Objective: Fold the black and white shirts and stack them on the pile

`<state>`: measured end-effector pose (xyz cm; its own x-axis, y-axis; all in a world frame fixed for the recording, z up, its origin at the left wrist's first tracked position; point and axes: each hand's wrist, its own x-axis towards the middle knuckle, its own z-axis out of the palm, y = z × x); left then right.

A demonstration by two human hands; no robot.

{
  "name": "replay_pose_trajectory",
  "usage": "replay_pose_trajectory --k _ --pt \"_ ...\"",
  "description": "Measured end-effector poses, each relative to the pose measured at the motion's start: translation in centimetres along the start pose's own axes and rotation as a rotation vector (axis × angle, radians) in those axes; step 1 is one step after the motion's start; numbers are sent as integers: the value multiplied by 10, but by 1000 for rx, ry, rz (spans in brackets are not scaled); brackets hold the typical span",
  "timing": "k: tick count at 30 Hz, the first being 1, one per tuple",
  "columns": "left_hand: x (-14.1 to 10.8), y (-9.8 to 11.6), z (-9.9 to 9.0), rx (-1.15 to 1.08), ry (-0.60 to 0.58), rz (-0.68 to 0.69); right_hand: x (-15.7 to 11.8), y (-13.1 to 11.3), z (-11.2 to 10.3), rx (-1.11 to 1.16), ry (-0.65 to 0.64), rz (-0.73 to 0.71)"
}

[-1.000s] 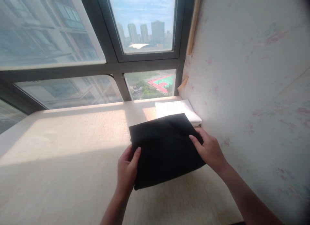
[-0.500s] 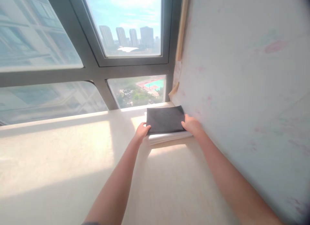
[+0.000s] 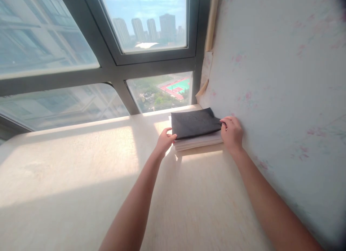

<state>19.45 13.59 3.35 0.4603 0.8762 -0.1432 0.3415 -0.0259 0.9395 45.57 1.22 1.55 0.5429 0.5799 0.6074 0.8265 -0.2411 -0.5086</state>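
Observation:
A folded black cloth [image 3: 193,124] lies on top of a stack of white books or paper [image 3: 200,142] on the pale sill, close to the corner. At its front left corner, my left hand [image 3: 165,141] has the thumb over the cloth's edge and the fingers along the side. My right hand [image 3: 231,133] pinches the cloth's right edge, which is drawn out into a bunched point. How far the left fingers reach under the cloth is hidden.
A grey window frame [image 3: 159,62] rises behind the sill [image 3: 81,171]. The flowered wall [image 3: 283,99] stands close along my right arm. Some wall covering [image 3: 203,89] peels at the window's lower corner. Sunlight falls across the sill's left part.
My right hand has moved right and turned, pulling the cloth's right edge into a bunched point. My left hand stays at the left corner. The view has shifted slightly.

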Motion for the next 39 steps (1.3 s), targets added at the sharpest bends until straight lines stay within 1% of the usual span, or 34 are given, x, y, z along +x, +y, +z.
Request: replay_pose_trajectory --k 2,5,7,9,10,13,15,16,18,20,22,25,27,29,31,33,35,37,39 --pt "-7 1 5 46 9 15 3 -5 -7 -104 -39 -9" --pt "-14 -1 13 125 27 45 -3 -9 -18 -263 -128 29" --pt "-15 -6 14 171 41 71 -10 -9 -23 -325 -134 45" --pt "-16 -14 11 207 47 101 -16 -5 -25 -307 -106 26" --pt "-17 -20 8 222 52 116 -20 -2 -24 -270 -104 -9" --pt "-30 -42 -4 267 119 138 -33 13 -13 -136 -183 -173" --pt "-47 -60 -12 291 186 145 -51 22 -4 -83 -223 -214" --pt "-57 -69 -14 299 211 153 -64 25 0 -67 -217 -192" --pt "-79 -83 -18 309 233 177 -95 26 3 -38 -178 -94" --pt "-101 -93 -18 312 241 193 -128 23 1 -13 -177 -16" --pt "-121 -98 -17 308 264 189 -156 17 -7 22 -210 5" --pt "-145 -105 -15 278 306 174 -178 2 -19 147 -222 20" --pt "-157 -109 -13 246 300 187 -185 -14 -22 257 -235 83" --pt "-166 -113 -12 230 266 217 -189 -37 -18 374 -276 167" --pt "-173 -115 -9 238 225 249 -195 -66 -10 505 -363 205" --pt "-179 -114 -7 252 183 277 -204 -97 -1 644 -476 182" --pt "-184 -112 -5 273 144 305 -213 -123 6 749 -563 139" --pt "-190 -109 -4 296 121 329 -220 -139 8 773 -625 55" --pt "-196 -107 -4 304 101 348 -224 -144 8 737 -659 -35"
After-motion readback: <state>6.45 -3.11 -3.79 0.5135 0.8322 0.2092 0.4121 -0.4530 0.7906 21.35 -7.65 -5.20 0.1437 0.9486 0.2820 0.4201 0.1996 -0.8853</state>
